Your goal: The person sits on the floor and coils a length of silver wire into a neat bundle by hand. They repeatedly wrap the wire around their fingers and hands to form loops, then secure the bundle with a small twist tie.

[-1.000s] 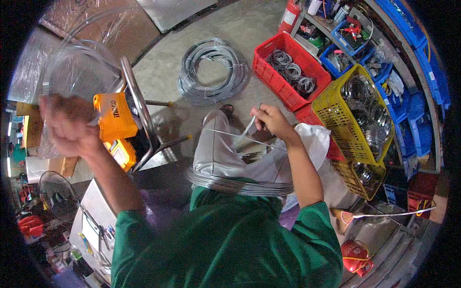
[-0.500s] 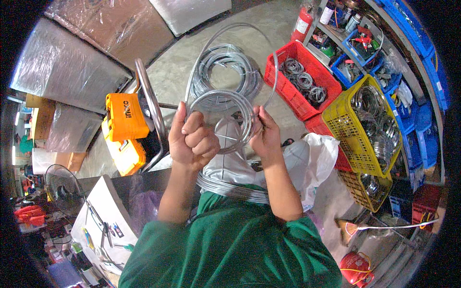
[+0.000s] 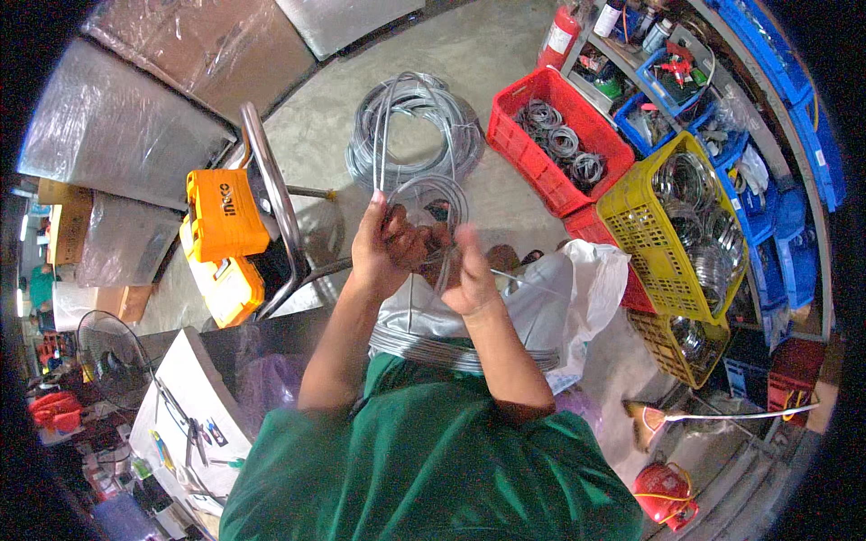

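My left hand (image 3: 390,251) is closed around a small coil of grey wire cable (image 3: 459,200), its thumb pointing up along the strands. A long loop of the same cable rises from that hand and bends over the floor coil. My right hand (image 3: 469,278) is at the coil's right side, its fingers smeared by motion, so its grip is unclear. A loose strand runs off to the right beside it. More grey cable (image 3: 433,350) lies in loops across my lap. Beyond my hands, a large coil of grey cable (image 3: 465,149) rests on the floor.
At the right stand a red crate (image 3: 514,158) and a yellow crate (image 3: 654,257), both holding wire coils. Blue bins (image 3: 648,126) line a shelf. A metal tube frame (image 3: 271,189) and orange cases (image 3: 227,216) are at the left, near a white table (image 3: 194,379).
The tall loop of cable has become narrower and lower, pulled in toward my left hand. My right hand has moved left and down, closer to my left hand.
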Demonstrator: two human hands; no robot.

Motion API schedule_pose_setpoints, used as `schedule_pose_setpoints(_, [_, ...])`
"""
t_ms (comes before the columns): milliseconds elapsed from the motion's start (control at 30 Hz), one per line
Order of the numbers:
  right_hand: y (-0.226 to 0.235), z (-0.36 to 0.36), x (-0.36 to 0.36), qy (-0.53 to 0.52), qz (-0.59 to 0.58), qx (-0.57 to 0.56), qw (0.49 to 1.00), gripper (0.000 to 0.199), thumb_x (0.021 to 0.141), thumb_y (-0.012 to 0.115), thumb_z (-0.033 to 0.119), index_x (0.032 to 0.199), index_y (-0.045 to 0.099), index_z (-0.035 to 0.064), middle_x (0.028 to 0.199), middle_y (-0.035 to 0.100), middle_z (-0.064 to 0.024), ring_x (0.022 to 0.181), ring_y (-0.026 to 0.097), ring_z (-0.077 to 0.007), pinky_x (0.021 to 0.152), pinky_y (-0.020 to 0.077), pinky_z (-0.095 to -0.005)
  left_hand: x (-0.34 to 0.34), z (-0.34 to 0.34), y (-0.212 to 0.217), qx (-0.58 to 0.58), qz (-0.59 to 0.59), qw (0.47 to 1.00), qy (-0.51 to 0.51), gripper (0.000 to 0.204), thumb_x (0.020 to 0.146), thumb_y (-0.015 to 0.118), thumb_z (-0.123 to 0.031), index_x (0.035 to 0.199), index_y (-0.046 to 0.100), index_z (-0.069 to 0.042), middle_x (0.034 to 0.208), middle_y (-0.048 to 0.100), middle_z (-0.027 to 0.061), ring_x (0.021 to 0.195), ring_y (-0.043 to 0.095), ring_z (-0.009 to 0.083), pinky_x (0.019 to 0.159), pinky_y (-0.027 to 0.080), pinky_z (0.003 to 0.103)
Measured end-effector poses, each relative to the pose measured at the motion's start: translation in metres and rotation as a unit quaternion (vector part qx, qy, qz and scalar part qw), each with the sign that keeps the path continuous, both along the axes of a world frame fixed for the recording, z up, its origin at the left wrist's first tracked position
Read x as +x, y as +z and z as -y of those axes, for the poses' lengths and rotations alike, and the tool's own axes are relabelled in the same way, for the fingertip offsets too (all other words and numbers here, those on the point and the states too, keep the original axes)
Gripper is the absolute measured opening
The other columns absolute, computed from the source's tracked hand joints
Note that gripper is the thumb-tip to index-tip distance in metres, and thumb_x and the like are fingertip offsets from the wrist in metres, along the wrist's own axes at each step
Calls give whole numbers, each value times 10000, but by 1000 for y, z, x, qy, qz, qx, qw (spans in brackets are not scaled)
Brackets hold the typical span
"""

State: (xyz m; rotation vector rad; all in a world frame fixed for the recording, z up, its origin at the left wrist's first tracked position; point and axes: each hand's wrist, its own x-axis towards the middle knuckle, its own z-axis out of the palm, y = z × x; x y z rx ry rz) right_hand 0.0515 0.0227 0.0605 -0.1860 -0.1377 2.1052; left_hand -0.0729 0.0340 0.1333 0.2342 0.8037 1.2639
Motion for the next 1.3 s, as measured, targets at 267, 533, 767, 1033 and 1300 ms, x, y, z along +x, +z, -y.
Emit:
schedule_pose_setpoints(267, [9, -11, 33, 215, 195, 3, 957, 363, 958, 572, 158, 1311, 491, 134, 923, 642, -79, 640, 594, -172, 654, 575, -408, -13, -2, -13, 52, -106, 992, -47, 538, 993, 412, -552, 611, 318, -185, 504, 249, -32, 432, 234, 126, 458, 260, 320])
schedule_pose_setpoints(533, [32, 13, 122, 227, 464, 143, 844, 288, 1019, 525, 284, 1226, 613, 106, 688, 444, 74, 519, 372, -46, 477, 289, -202, -68, -22, 2, 127, 116, 985, -7, 516, 1019, 382, -523, 620, 298, -208, 489, 180, -81, 415, 154, 92, 425, 156, 281])
schedule_pose_setpoints(767, [-19, 34, 228, -21, 859, 307, 410, 244, 997, 537, 221, 1054, 594, -9, 909, 665, -187, 830, 646, -392, 701, 494, -409, -113, -28, 45, 299, 178, 937, -35, 487, 1051, 293, -493, 668, 343, -196, 486, 200, -95, 396, 138, 73, 407, 125, 277])
schedule_pose_setpoints(1033, [-55, 24, 295, -180, 938, 291, 48, 132, 961, 561, 180, 981, 628, 69, 936, 614, -161, 833, 592, -372, 718, 463, -445, -102, -13, 94, 357, 250, 898, -61, 483, 1061, 217, -443, 671, 337, -185, 459, 231, -103, 348, 186, 37, 356, 113, 239])
schedule_pose_setpoints(1300, [-21, -3, 131, -233, 407, -55, 882, 263, 979, 592, 299, 1018, 638, 43, 748, 623, -21, 574, 533, -110, 520, 428, -255, -21, -6, 66, 313, 407, 855, -78, 489, 1059, 191, -454, 676, 343, -190, 471, 237, -105, 352, 175, 34, 369, 135, 236])
